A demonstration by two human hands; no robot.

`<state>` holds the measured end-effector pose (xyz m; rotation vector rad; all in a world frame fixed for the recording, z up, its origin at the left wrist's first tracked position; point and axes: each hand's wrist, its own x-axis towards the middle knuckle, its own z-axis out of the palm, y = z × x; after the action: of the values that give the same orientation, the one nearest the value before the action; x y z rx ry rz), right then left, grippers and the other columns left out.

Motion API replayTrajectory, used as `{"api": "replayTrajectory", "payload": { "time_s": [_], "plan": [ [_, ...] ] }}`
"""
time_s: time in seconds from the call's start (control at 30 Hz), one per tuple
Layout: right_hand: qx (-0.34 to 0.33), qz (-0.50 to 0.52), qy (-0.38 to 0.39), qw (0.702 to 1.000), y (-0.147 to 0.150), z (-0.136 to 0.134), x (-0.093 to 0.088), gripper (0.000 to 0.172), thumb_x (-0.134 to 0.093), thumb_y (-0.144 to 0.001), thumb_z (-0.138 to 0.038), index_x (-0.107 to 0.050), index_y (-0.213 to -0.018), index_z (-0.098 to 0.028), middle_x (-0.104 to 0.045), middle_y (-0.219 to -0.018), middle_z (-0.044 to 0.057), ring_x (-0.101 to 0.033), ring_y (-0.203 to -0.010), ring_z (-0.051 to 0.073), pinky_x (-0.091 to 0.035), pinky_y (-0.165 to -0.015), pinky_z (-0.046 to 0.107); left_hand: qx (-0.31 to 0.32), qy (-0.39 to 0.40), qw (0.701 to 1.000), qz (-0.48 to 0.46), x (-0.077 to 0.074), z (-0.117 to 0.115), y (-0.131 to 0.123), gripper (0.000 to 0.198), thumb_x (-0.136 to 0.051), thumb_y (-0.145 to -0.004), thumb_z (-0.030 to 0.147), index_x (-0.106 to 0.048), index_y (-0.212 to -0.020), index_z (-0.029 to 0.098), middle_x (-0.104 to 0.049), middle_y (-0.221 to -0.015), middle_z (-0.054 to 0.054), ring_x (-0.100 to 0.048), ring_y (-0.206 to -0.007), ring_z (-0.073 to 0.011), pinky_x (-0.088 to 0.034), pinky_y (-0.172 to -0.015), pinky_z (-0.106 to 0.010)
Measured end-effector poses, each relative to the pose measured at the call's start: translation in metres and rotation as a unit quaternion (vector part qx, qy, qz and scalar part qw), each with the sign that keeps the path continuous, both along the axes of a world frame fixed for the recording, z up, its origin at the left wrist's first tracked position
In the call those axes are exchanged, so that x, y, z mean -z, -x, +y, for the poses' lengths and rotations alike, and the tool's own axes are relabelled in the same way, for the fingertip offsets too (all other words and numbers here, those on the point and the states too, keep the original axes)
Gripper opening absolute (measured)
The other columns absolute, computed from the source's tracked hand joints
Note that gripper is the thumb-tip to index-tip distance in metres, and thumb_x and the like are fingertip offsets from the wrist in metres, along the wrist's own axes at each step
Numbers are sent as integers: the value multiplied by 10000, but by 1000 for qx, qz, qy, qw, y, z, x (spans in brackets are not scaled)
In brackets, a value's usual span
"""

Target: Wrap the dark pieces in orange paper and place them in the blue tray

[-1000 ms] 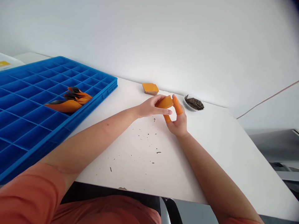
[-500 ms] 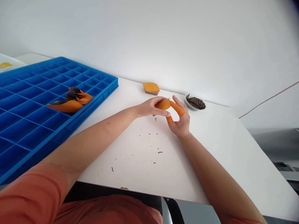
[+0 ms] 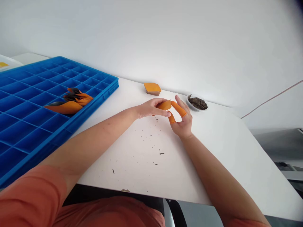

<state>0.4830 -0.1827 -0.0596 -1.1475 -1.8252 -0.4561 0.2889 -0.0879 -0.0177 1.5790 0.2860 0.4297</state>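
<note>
A curved piece of thin orange sheet [image 3: 165, 105] is held over the table in my left hand [image 3: 150, 108], thumb below and fingers behind it. My right hand [image 3: 182, 121] is just to the right, wearing orange finger cots on the thumb and index finger. Those two fingers are apart, their tips close to the sheet's right end and my left thumb; whether they touch it is hard to tell. Beyond the hands lies a stack of orange sheets [image 3: 152, 89]. Right of it stands a small white bowl [image 3: 191, 106] of dark brown strips [image 3: 198, 103].
A large blue compartment tray [image 3: 111, 82] covers the table's left side, with several orange-and-black curled pieces [image 3: 65, 107] in it. Small dark scraps [image 3: 161, 153] are scattered on the white table [image 3: 132, 170]. A white wall rises behind the table.
The orange sheet has tilted and looks narrower in my left hand. My right index finger and thumb have shifted slightly at its end. The whole view has moved a little.
</note>
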Motion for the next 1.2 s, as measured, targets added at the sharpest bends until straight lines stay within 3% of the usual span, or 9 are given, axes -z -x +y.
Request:
{"api": "replayTrajectory", "payload": {
  "time_s": [0.13,0.23,0.37,0.5,0.7,0.8,1.03,1.2],
  "plan": [
    [-16,-8,-5,1000,0,0,1,626,-607,-989,-254,-431,-1568,-415,-534,-1598,43,-580,-1418,291,-562,-1094,589,9,1,1000,-3,-3,-2,1,397,-858,-758,438,-659,-1034,234,-372,-835,33,-341,-693,-95,-242,-572,-275],
    [-6,-4,2,1000,0,0,1,638,-593,-996,-246,-412,-1579,-429,-527,-1604,32,-572,-1428,290,-567,-1093,598,4,-4,1000,-6,-3,-1,1,391,-849,-750,462,-679,-1028,245,-397,-839,23,-384,-721,-108,-292,-590,-274],
    [-15,11,-4,1000,2,-1,2,677,-610,-985,-204,-402,-1584,-440,-555,-1579,20,-562,-1439,276,-567,-1113,583,-4,15,1000,-19,-1,2,0,385,-837,-741,463,-690,-1036,264,-482,-910,2,-495,-849,-135,-441,-751,-296],
    [-2,4,6,1000,3,-3,2,685,-602,-988,-200,-385,-1595,-430,-549,-1584,25,-551,-1448,280,-562,-1121,589,22,35,998,-49,0,2,-1,321,-824,-766,450,-678,-965,244,-463,-904,5,-503,-881,-139,-463,-853,-321],
    [-34,13,15,999,6,-3,-1,723,-605,-979,-165,-366,-1600,-449,-528,-1603,12,-610,-1385,265,-584,-1082,547,36,18,999,-28,1,0,-1,357,-808,-794,519,-625,-886,227,-427,-850,16,-442,-766,-127,-392,-687,-303],
    [-25,10,20,999,6,-3,0,700,-601,-989,-200,-363,-1598,-451,-520,-1611,22,-646,-1329,268,-587,-1055,544,47,14,998,-35,2,1,-1,352,-808,-803,501,-603,-841,217,-385,-829,21,-427,-752,-124,-389,-681,-302],
    [-4,51,34,998,6,-5,0,565,-569,-1015,-274,-451,-1556,-387,-599,-1539,45,-608,-1386,267,-561,-1114,543,18,35,998,-40,3,3,1,378,-803,-795,512,-689,-1035,243,-494,-949,3,-521,-922,-140,-477,-944,-343],
    [5,44,19,999,7,-6,-1,535,-601,-1001,-276,-507,-1523,-352,-639,-1493,53,-638,-1355,266,-581,-1108,547,20,44,998,-51,0,3,0,378,-787,-796,533,-694,-1009,235,-532,-985,-16,-539,-993,-159,-483,-1023,-373]
  ]
}}
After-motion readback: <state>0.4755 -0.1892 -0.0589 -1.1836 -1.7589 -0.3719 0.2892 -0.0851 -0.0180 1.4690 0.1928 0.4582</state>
